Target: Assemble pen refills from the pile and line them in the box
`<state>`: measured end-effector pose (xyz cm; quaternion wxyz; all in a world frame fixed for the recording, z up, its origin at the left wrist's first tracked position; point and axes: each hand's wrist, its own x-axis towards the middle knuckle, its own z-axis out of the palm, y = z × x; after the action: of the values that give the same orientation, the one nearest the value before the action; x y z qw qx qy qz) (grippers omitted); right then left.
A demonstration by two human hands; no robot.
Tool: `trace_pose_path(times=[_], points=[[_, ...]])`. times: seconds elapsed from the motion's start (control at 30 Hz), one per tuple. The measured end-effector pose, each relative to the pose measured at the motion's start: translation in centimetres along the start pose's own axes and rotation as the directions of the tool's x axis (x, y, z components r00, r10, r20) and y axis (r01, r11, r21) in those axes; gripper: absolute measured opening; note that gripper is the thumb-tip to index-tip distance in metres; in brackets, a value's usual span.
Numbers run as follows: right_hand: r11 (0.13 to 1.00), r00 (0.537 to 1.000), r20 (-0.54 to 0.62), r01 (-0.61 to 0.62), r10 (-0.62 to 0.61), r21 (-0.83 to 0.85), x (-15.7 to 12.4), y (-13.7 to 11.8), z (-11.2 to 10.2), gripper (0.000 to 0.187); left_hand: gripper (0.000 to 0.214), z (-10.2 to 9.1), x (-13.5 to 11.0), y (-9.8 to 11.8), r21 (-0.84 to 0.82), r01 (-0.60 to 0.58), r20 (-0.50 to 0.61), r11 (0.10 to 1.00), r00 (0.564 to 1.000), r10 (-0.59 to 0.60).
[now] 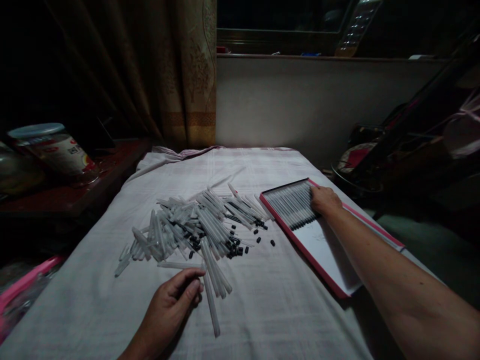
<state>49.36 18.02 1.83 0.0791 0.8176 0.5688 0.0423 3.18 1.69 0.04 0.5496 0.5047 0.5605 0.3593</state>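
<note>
A loose heap of white plastic tubes [187, 227] with small black caps [234, 247] scattered among them lies on a white cloth [262, 300]. My left hand [174, 300] rests near the heap's front edge, fingers curled in a pinch beside one tube [212, 305]; what it holds, if anything, I cannot make out. My right hand [324, 200] reaches out to a red-rimmed tray [318, 262] and lies on a neat row of tubes [290, 205] with black tips, fingers bent down over them.
A plastic jar [56, 150] with a pale lid stands on a dark red ledge at the left. A curtain [168, 75] hangs behind. Something pink [22, 285] sits at the lower left. Dark clutter fills the right side.
</note>
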Motion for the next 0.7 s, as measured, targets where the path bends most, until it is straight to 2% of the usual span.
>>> trace_pose_path(times=[0.2, 0.33, 0.43, 0.53, 0.6, 0.7], points=[[1.0, 1.0, 0.026, 0.004, -0.005, 0.03, -0.4, -0.2, -1.2, 0.037, 0.04, 0.0, 0.3, -0.4, -0.029, -0.032, 0.027, 0.999, 0.999, 0.032], [0.998, 0.998, -0.048, 0.041, -0.039, 0.043, -1.8, -1.2, -2.6, 0.044, 0.04, 0.2, 0.3, 0.0, -0.059, -0.038, 0.039, 0.998, 0.998, 0.04], [0.99, 0.979, -0.161, 0.132, -0.121, 0.057, -3.6, -3.1, -4.3, 0.044, 0.044, 0.2, 0.3, 0.2, -0.089, -0.04, 0.039, 0.995, 0.998, 0.044], [0.943, 0.905, -0.327, 0.319, -0.272, 0.099, -6.3, -6.5, -6.3, 0.035, 0.05, 0.2, 0.4, 0.1, -0.112, -0.022, 0.016, 0.993, 1.0, 0.023], [0.883, 0.852, -0.367, 0.448, -0.373, 0.144, -8.7, -9.4, -7.2, 0.031, 0.053, 0.0, 0.5, -0.1, -0.112, -0.028, -0.024, 0.993, 0.999, 0.026], [0.765, 0.774, -0.413, 0.6, -0.48, 0.235, -12.7, -14.1, -7.4, 0.028, 0.054, -0.5, 0.7, -0.3, -0.066, -0.116, -0.101, 0.991, 0.989, 0.109]])
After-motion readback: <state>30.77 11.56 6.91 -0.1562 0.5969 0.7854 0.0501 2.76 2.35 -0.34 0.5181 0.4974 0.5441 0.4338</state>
